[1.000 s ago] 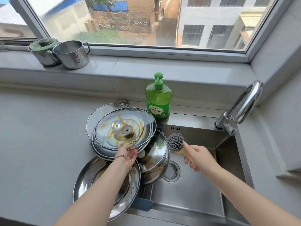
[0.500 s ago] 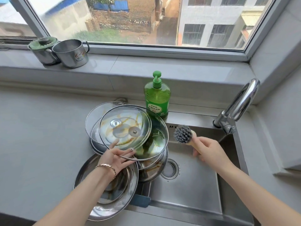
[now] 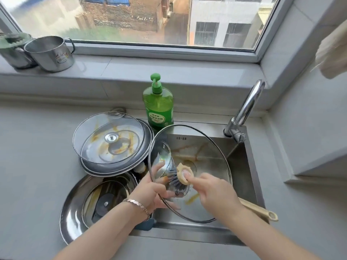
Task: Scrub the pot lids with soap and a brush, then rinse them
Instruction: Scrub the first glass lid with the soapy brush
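Your grey bench (image 3: pixel 37 156) carries the stainless steel sink (image 3: pixel 242 166), over which the scrubbing step is in hand. Left of the basin lies a stack of stained glass and steel pot lids (image 3: pixel 110 139). You tilt one large round glass pot lid (image 3: pixel 206 156), streaked orange, above the basin; your left hand (image 3: pixel 150 192) grips its near-left rim. The green pump bottle of soap (image 3: pixel 158 107) stands behind, untouched. The beige-handled brush with grey bristles (image 3: pixel 185 174) presses on the glass, your right hand (image 3: pixel 216 194) closed round its handle, forefinger on the head's back. No lather shows: the next move probably calls for soap, then firm strokes across the streaks.
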`<action>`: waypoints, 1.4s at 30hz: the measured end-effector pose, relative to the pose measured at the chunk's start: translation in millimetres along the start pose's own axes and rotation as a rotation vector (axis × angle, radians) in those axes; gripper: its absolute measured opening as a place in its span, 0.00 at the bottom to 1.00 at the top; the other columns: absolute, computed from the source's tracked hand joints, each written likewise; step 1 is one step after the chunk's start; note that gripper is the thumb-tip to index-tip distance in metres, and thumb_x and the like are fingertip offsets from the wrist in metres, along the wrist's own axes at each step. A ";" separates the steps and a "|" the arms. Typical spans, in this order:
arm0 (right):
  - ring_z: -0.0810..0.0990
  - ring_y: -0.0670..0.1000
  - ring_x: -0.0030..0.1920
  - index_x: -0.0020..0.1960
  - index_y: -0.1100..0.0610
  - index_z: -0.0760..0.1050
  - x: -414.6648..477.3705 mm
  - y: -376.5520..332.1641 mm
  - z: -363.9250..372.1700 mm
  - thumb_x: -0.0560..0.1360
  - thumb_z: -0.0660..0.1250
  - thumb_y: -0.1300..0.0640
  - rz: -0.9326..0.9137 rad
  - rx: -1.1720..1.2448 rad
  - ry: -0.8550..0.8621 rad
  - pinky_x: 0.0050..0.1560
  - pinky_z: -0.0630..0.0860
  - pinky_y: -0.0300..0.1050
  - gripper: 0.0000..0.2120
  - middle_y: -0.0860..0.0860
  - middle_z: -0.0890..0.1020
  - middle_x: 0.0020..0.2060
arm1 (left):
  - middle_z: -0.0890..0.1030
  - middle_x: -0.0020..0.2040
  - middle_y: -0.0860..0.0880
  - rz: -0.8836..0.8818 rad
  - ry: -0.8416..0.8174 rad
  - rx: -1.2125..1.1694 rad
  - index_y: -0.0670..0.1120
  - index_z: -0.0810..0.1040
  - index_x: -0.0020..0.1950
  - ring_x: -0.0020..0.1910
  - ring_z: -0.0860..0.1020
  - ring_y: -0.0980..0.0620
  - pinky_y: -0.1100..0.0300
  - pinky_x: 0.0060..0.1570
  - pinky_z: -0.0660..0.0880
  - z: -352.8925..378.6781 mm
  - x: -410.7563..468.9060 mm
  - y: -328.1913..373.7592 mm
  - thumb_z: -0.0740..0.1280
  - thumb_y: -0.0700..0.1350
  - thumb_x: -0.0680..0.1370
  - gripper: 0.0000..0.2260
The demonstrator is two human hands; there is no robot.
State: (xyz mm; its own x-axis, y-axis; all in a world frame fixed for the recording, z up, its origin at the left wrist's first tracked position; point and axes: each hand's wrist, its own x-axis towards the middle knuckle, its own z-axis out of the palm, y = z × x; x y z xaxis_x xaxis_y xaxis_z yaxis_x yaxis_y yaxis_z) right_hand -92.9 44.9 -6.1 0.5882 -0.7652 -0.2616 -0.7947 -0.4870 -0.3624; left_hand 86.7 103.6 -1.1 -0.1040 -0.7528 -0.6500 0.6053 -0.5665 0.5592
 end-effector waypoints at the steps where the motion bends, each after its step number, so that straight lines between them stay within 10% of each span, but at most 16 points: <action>1: 0.77 0.58 0.50 0.70 0.35 0.62 3.0 14.6 -2.6 0.80 0.54 0.55 0.063 0.002 0.006 0.43 0.68 0.46 0.22 0.50 0.75 0.48 | 0.79 0.57 0.37 -0.001 -0.008 -0.008 0.55 0.67 0.67 0.48 0.78 0.27 0.38 0.34 0.78 3.2 -1.4 -1.0 0.52 0.19 0.67 0.39; 12: 0.72 0.55 0.42 0.70 0.37 0.61 -8.8 58.2 -4.8 0.80 0.52 0.56 0.338 -0.132 -0.012 0.41 0.67 0.44 0.22 0.49 0.69 0.45 | 0.77 0.59 0.38 0.037 0.016 0.103 0.59 0.69 0.68 0.47 0.79 0.29 0.44 0.30 0.79 27.3 -3.2 3.5 0.51 0.19 0.68 0.41; 17: 0.79 0.53 0.54 0.60 0.45 0.78 -21.4 22.1 21.8 0.76 0.63 0.53 0.094 0.295 0.178 0.49 0.76 0.47 0.13 0.46 0.77 0.60 | 0.79 0.56 0.40 0.038 0.073 0.181 0.61 0.68 0.67 0.45 0.80 0.31 0.43 0.34 0.78 28.8 -2.3 -6.7 0.55 0.21 0.70 0.40; 24: 0.71 0.44 0.65 0.64 0.44 0.75 14.3 42.5 1.5 0.77 0.62 0.47 0.278 0.179 0.215 0.58 0.68 0.39 0.15 0.40 0.67 0.70 | 0.76 0.58 0.35 0.034 0.053 0.066 0.56 0.69 0.67 0.42 0.79 0.31 0.39 0.33 0.78 34.0 -4.3 -8.1 0.52 0.21 0.70 0.37; 38: 0.77 0.44 0.58 0.51 0.46 0.82 10.4 28.3 -2.5 0.68 0.73 0.46 0.343 0.420 0.264 0.54 0.70 0.38 0.13 0.39 0.78 0.59 | 0.76 0.58 0.35 0.025 0.060 0.084 0.57 0.71 0.65 0.47 0.78 0.27 0.41 0.32 0.78 27.1 -0.6 4.0 0.54 0.20 0.68 0.39; 42: 0.78 0.47 0.54 0.63 0.39 0.73 28.3 6.7 -1.8 0.67 0.73 0.45 0.243 0.477 0.250 0.55 0.74 0.45 0.24 0.41 0.81 0.55 | 0.79 0.56 0.36 -0.002 0.023 0.118 0.57 0.68 0.68 0.44 0.80 0.30 0.40 0.33 0.78 23.5 3.9 -3.0 0.56 0.19 0.66 0.41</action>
State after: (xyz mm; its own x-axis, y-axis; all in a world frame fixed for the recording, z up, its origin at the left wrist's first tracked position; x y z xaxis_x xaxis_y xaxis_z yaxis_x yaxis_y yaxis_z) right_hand -81.8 19.2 -14.3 0.2986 -0.9355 -0.1891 -0.7127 -0.0867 -0.6961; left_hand 65.9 94.5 6.8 -0.0863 -0.7447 -0.6618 0.5078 -0.6044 0.6139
